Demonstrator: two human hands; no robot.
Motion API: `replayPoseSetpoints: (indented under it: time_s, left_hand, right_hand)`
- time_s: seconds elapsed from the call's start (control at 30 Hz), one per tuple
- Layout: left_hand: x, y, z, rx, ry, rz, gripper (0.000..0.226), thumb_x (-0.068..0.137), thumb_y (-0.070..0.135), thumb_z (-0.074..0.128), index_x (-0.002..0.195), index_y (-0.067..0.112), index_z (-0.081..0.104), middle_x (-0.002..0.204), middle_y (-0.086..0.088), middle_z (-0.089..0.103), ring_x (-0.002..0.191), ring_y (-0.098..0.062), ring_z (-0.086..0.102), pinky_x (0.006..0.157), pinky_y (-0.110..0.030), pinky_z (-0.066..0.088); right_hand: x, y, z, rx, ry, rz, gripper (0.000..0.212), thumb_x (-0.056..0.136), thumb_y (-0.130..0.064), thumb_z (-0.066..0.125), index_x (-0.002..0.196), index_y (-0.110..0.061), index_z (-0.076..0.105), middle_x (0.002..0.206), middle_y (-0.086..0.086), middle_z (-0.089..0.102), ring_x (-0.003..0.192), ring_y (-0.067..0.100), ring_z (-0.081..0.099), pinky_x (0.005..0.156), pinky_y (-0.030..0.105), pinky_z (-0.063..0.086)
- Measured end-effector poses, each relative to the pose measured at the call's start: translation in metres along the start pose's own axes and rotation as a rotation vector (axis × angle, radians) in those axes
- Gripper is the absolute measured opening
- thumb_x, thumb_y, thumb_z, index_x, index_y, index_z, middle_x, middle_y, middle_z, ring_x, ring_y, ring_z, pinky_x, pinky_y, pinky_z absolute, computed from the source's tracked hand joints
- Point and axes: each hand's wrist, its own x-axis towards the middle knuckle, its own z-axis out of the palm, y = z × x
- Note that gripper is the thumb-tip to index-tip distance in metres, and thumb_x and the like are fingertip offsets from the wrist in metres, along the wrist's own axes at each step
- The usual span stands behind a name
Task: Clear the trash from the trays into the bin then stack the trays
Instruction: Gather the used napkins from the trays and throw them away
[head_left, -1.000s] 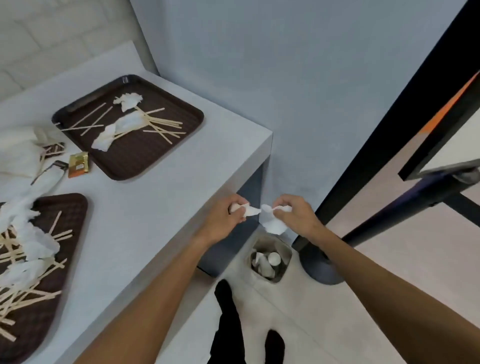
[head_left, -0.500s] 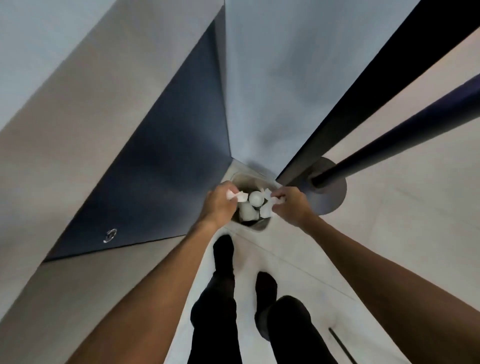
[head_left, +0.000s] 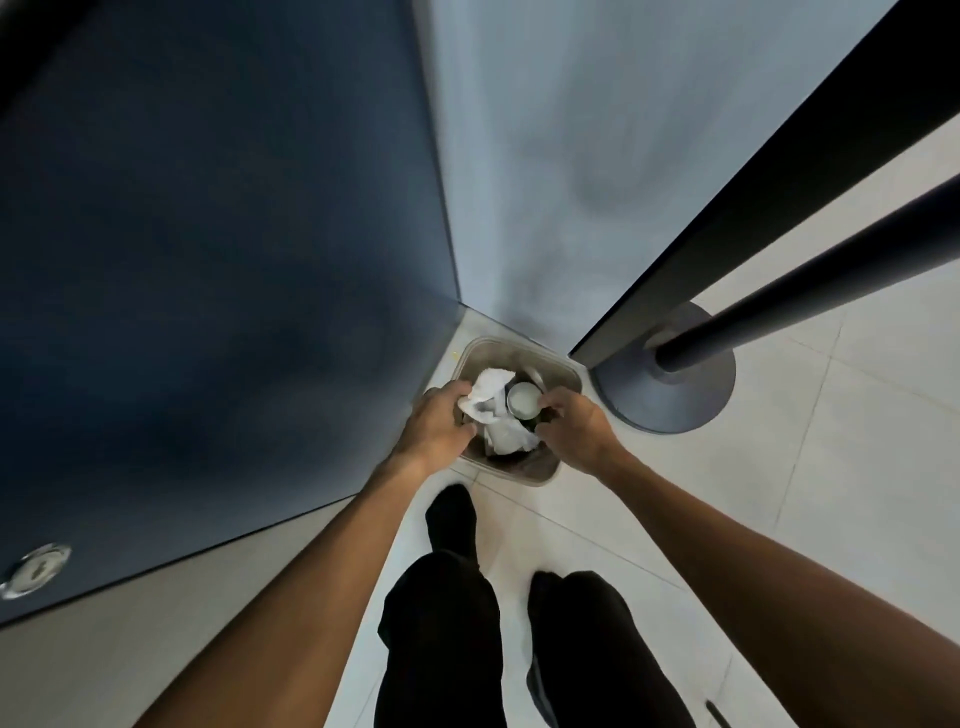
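Floor (head_left: 857, 467) level: we've come down from counter to bin (head_left: 563, 371). Left hand (head_left: 441, 421) grip pinches tissue (head_left: 485, 397) over bin's left rim. Right hand (head_left: 576, 426) is curled; can't tell its hold. Drop's next, trays out of view.

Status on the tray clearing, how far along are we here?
Done: the bin already holds crumpled paper and a cup. In hand: the left hand grips a tissue over the bin; the right hand is curled beside it, and whether it holds anything is unclear. Left: drop the tissue. The trays are out of view, so remaining trash and stacking cannot be judged.
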Motion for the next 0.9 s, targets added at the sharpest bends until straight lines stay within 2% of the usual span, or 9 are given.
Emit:
replayPoseSetpoints:
  time_s: [0.1, 0.2, 0.23, 0.37, 0.43, 0.53, 0.7, 0.9]
  left_hand:
    - [-0.034, 0.023, -0.019, 0.000, 0.022, 0.020, 0.047, 0.091, 0.012, 0.063, 0.137, 0.018, 0.051, 0.128, -0.003, 0.051, 0.117, -0.022, 0.056, 0.100, -0.038, 0.048]
    - [-0.075, 0.051, -0.039, 0.026, 0.072, 0.062, 0.032, 0.093, 0.015, 0.061, 0.125, 0.013, 0.058, 0.109, -0.001, 0.055, 0.105, -0.025, 0.059, 0.092, -0.039, 0.050]
    - [-0.089, 0.060, -0.046, 0.029, 0.087, 0.075, 0.030, 0.093, 0.015, 0.062, 0.122, 0.013, 0.059, 0.109, -0.002, 0.057, 0.105, -0.025, 0.058, 0.092, -0.040, 0.051]
    - [-0.147, 0.093, -0.076, 0.035, 0.112, 0.151, 0.040, 0.093, 0.019, 0.063, 0.132, 0.023, 0.054, 0.128, -0.003, 0.054, 0.116, -0.020, 0.055, 0.101, -0.042, 0.047]
    - [-0.177, 0.112, -0.095, 0.062, 0.137, 0.190, 0.044, 0.095, 0.022, 0.060, 0.137, 0.028, 0.048, 0.131, 0.001, 0.052, 0.121, -0.018, 0.050, 0.103, -0.043, 0.045]
    - [-0.218, 0.140, -0.119, 0.103, 0.197, 0.248, 0.043, 0.097, 0.024, 0.057, 0.138, 0.028, 0.046, 0.130, 0.002, 0.051, 0.122, -0.019, 0.048, 0.103, -0.045, 0.045]
    - [-0.285, 0.178, -0.161, 0.118, 0.321, 0.346, 0.046, 0.097, 0.027, 0.058, 0.140, 0.027, 0.045, 0.132, 0.002, 0.051, 0.122, -0.015, 0.049, 0.104, -0.042, 0.045]
    - [-0.353, 0.203, -0.220, 0.092, 0.515, 0.426, 0.041, 0.098, 0.024, 0.057, 0.138, 0.023, 0.049, 0.131, 0.003, 0.053, 0.114, -0.011, 0.053, 0.100, -0.033, 0.048]
  right_hand:
    - [-0.027, -0.018, -0.021, -0.016, 0.001, -0.039, 0.035, 0.084, -0.009, 0.061, 0.118, -0.020, 0.063, 0.117, 0.005, 0.064, 0.095, 0.019, 0.059, 0.062, 0.015, 0.041]
    - [-0.065, -0.040, -0.047, -0.043, -0.005, -0.098, 0.035, 0.084, -0.011, 0.061, 0.117, -0.020, 0.065, 0.116, 0.003, 0.066, 0.103, 0.020, 0.062, 0.075, 0.021, 0.043]
    - [-0.080, -0.049, -0.058, -0.057, 0.006, -0.128, 0.035, 0.083, -0.011, 0.061, 0.116, -0.019, 0.065, 0.115, 0.003, 0.066, 0.104, 0.021, 0.062, 0.077, 0.023, 0.043]
    - [-0.140, -0.086, -0.101, -0.107, 0.050, -0.263, 0.029, 0.085, -0.008, 0.058, 0.112, -0.014, 0.066, 0.115, 0.008, 0.064, 0.106, 0.026, 0.059, 0.087, 0.032, 0.048]
    - [-0.170, -0.108, -0.124, -0.114, 0.066, -0.312, 0.025, 0.087, -0.009, 0.057, 0.110, -0.017, 0.066, 0.115, 0.008, 0.062, 0.107, 0.027, 0.058, 0.090, 0.034, 0.049]
    - [-0.212, -0.136, -0.156, -0.099, 0.082, -0.361, 0.030, 0.090, -0.015, 0.059, 0.119, -0.020, 0.061, 0.123, 0.007, 0.055, 0.110, 0.026, 0.056, 0.094, 0.043, 0.050]
    - [-0.273, -0.186, -0.195, -0.109, 0.115, -0.508, 0.035, 0.093, -0.017, 0.058, 0.127, -0.024, 0.055, 0.135, 0.003, 0.049, 0.124, 0.020, 0.049, 0.105, 0.038, 0.042]
    - [-0.326, -0.256, -0.225, -0.101, 0.162, -0.676, 0.034, 0.096, -0.016, 0.057, 0.129, -0.023, 0.055, 0.134, -0.001, 0.050, 0.124, 0.015, 0.048, 0.103, 0.027, 0.039]
